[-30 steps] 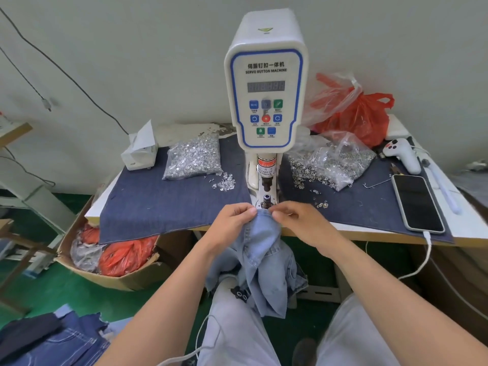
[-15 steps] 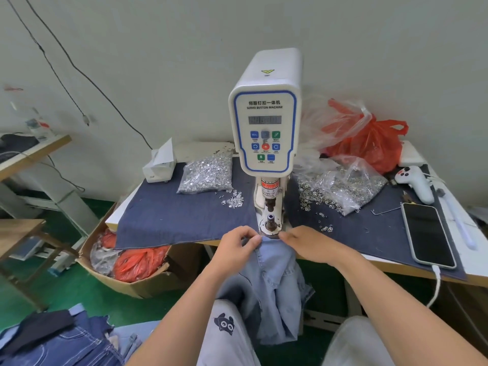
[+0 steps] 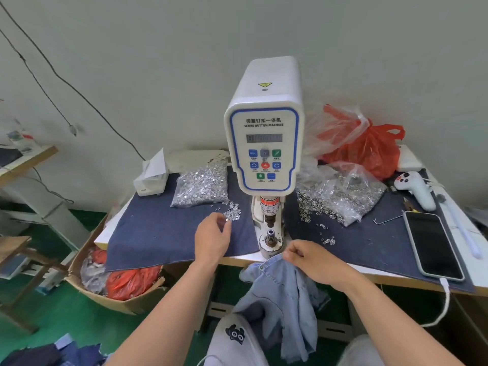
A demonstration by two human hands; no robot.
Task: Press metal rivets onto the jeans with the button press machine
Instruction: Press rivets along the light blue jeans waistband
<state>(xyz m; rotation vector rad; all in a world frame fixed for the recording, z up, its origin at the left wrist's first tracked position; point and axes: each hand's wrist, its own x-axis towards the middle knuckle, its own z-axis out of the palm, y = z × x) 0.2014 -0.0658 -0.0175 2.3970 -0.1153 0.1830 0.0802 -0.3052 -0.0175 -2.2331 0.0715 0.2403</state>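
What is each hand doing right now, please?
Left hand: fingers curled at the loose rivets; whether it pinches one cannot be told.
Right hand: grips the jeans by their top edge.

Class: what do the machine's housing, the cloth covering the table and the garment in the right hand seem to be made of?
Machine housing: probably glossy white moulded plastic, with smooth rounded corners.
Table cloth: dark blue denim, matte, with a faint weave.
Garment: pale washed denim, soft and creased, held by the right hand.

left hand (image 3: 212, 237) reaching, right hand (image 3: 307, 256) pinching
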